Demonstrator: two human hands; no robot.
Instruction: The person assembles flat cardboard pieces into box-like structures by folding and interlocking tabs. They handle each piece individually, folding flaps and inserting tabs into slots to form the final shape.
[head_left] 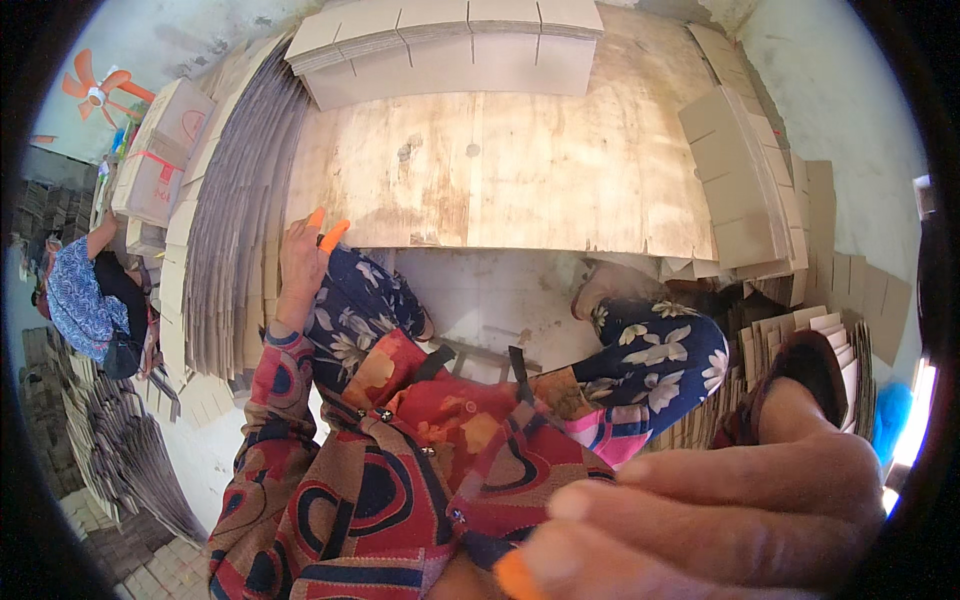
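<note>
My left hand is beside my left knee at the table's near left corner, next to the tall stack of cardboard sheets. Orange finger covers sit on two of its fingertips; its fingers are apart with nothing between them. Very close to the camera, my right hand fills the lower right. Its fingers stretch to the left, one tipped with an orange cover, and the lower edge cuts part of it off. Nothing shows in it. Before me lies a bare wooden tabletop.
Slotted cardboard pieces are stacked along the table's far side. More cardboard leans at its right end, and further bundles stand below. At the left are printed cartons, an orange fan and another person.
</note>
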